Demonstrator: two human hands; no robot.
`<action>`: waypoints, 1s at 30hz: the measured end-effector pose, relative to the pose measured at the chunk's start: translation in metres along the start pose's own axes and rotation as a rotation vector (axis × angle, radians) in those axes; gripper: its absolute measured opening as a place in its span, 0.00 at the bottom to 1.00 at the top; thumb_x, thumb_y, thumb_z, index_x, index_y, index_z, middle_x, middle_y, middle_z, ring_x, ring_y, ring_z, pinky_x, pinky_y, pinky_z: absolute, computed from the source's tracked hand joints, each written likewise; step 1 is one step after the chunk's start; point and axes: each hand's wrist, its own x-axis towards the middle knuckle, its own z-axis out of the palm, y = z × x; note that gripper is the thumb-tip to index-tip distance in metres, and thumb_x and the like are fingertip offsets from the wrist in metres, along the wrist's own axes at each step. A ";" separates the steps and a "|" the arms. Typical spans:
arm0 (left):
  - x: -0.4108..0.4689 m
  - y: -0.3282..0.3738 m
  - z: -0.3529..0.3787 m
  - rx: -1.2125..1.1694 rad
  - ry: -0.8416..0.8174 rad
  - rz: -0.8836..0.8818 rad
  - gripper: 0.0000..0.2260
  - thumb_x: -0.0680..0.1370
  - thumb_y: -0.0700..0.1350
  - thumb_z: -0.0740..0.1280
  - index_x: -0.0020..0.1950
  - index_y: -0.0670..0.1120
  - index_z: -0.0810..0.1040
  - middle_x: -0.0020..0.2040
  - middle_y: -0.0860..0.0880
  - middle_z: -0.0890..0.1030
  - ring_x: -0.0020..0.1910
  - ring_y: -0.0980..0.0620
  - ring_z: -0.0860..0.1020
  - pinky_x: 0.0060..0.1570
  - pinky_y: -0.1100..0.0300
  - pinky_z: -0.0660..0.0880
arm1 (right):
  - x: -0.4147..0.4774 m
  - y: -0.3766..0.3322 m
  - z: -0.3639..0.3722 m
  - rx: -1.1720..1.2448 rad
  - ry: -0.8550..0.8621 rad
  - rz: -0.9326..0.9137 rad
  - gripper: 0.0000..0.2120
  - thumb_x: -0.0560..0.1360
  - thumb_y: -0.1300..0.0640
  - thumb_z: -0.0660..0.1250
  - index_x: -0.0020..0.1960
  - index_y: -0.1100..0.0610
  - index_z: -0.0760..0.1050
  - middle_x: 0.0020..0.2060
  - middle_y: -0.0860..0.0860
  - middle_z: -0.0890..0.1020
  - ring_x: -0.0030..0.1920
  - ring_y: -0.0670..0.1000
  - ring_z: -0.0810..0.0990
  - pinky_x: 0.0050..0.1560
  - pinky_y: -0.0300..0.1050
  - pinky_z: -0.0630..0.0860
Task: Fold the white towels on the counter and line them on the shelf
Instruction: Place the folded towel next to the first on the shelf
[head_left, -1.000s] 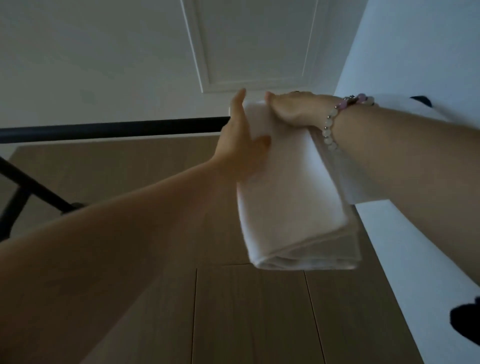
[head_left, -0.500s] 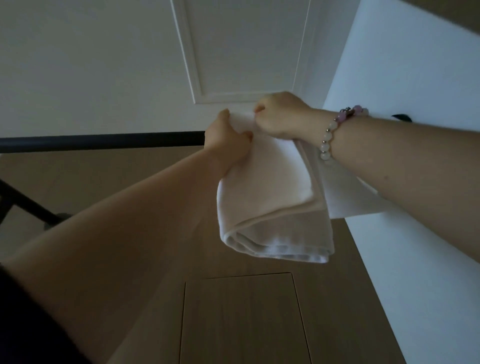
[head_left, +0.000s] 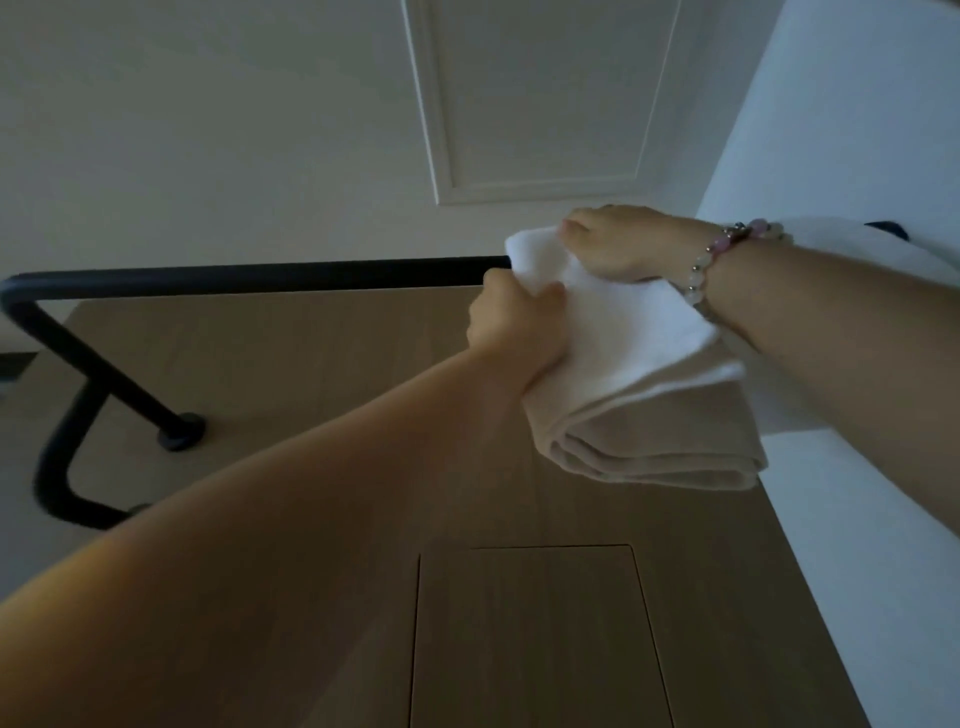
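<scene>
well, towel (head_left: 639, 364): white, folded, right of centre in the frame, held up in front of the wood panel (head_left: 311, 353), far end by the black rail (head_left: 249, 278).
left hand (head_left: 519, 327): curled round the towel's left edge.
right hand (head_left: 613, 244): beaded bracelet (head_left: 698, 275) at the wrist, fingers bunched on the towel's top end.
hands: close together, both gripping it.

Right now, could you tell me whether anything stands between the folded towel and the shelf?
Only the black rail, which meets the upper end of the towel gripped by the left hand and right hand. The shelf surface beyond is hidden.
</scene>
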 end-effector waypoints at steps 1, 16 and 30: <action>0.000 0.002 -0.001 0.010 0.006 0.014 0.19 0.79 0.50 0.61 0.66 0.42 0.67 0.63 0.44 0.74 0.61 0.43 0.73 0.52 0.58 0.68 | -0.001 0.000 0.002 -0.003 0.011 0.002 0.23 0.83 0.49 0.44 0.70 0.61 0.63 0.69 0.61 0.67 0.68 0.60 0.66 0.66 0.50 0.63; 0.020 0.016 0.008 -0.053 0.071 -0.045 0.19 0.80 0.49 0.61 0.67 0.41 0.66 0.65 0.42 0.72 0.63 0.43 0.71 0.51 0.59 0.66 | -0.080 0.005 0.002 0.168 0.391 0.330 0.30 0.74 0.41 0.62 0.67 0.59 0.61 0.63 0.60 0.71 0.62 0.61 0.71 0.53 0.49 0.68; 0.023 0.009 0.003 -0.207 0.011 -0.039 0.28 0.73 0.52 0.70 0.68 0.42 0.67 0.58 0.49 0.75 0.52 0.50 0.77 0.43 0.62 0.72 | -0.035 0.015 -0.012 0.777 0.136 0.431 0.29 0.78 0.55 0.63 0.75 0.58 0.56 0.70 0.55 0.67 0.67 0.56 0.70 0.57 0.39 0.67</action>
